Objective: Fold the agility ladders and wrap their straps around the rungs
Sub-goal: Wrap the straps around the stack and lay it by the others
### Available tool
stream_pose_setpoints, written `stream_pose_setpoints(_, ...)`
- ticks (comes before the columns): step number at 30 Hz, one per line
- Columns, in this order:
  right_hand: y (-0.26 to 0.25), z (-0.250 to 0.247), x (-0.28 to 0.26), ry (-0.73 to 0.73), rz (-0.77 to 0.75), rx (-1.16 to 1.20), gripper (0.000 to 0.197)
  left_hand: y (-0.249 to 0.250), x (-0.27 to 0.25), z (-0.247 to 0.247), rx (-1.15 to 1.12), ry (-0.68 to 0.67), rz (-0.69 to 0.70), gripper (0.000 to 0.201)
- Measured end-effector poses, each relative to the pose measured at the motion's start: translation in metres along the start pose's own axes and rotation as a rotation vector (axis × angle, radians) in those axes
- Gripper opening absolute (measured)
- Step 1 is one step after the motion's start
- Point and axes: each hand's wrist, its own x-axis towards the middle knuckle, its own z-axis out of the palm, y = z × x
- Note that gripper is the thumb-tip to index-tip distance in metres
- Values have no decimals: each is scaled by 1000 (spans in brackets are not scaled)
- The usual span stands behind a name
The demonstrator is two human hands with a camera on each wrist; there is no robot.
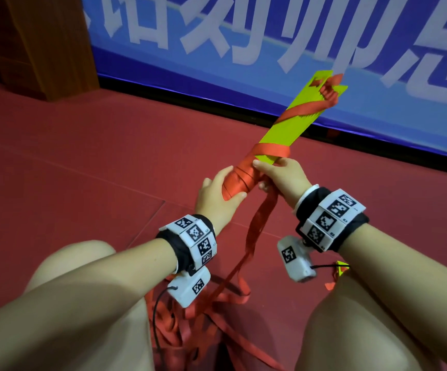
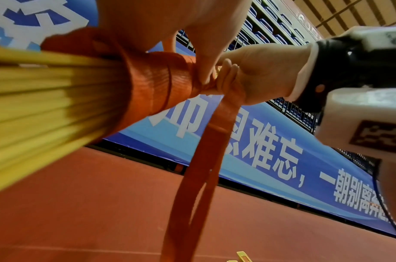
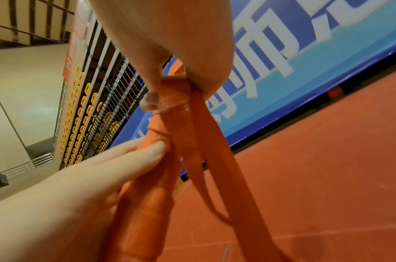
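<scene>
Rungs (image 1: 294, 117) of the folded agility ladder form one yellow-green stack held in the air above the red floor (image 1: 69, 156), its long axis running from the hands up and away toward the blue banner (image 1: 243, 30). Left hand (image 1: 217, 194) sits at the near end, its fingers (image 1: 237, 196) curled round the thickly wound orange strap (image 1: 239, 178) there, so this hand carries the bundle. Just to its right and touching the same wraps, the right hand (image 1: 286, 174) pinches the strap against the stack, thumb on top and the other fingers curled beneath, as the left wrist view shows. From that pinch the loose strap tail (image 1: 257, 231) drops straight down between the knees into a tangled heap on the floor. Farther up, one diagonal turn and a knotted clump (image 1: 329, 91) lie near the far end, with bare rungs between. Judging from this, the next turn has to carry the tail across the long axis, and the right hand is the nearer one for it. Open room lies to the right and below; the banner's lower edge runs close behind the far tip
</scene>
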Motion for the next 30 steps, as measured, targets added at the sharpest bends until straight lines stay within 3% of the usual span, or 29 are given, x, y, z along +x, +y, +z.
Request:
stream_pose_setpoints(3, 8, 10, 1, 110, 18, 55, 29, -1, -2, 4, 8, 2, -29, 65)
stream_pose_setpoints(8, 6, 15, -3, 218, 14, 55, 85, 2, -5, 7, -64, -9, -36, 61)
stream_pose_setpoints(9, 4, 16, -5, 216, -24, 37, 89, 3, -5, 6, -73, -12, -35, 61)
stream_pose_setpoints(13, 1, 17, -7, 146, -237, -41, 68, 3, -7, 5, -83, -46, -24, 62)
stream_pose_setpoints(16, -3, 15, -5, 76, -274, -32, 57, 1, -3, 2, -135, -97, -59, 62)
stream_pose_setpoints(19, -8, 7, -3, -30, -315, 39, 56, 4, 2, -3, -243, -202, -75, 63)
stream_pose_setpoints(23, -11, 1, -4, -164, -364, 85, 59, 16, 2, -13, -345, -394, -77, 45)
stream_pose_setpoints(26, -10, 3, -6, -211, -360, 104, 57, 18, 4, -16, -385, -365, -39, 46)
stream_pose_setpoints(30, -11, 2, -4, -157, -303, 62, 52, 15, 3, -12, -351, -278, 52, 53)
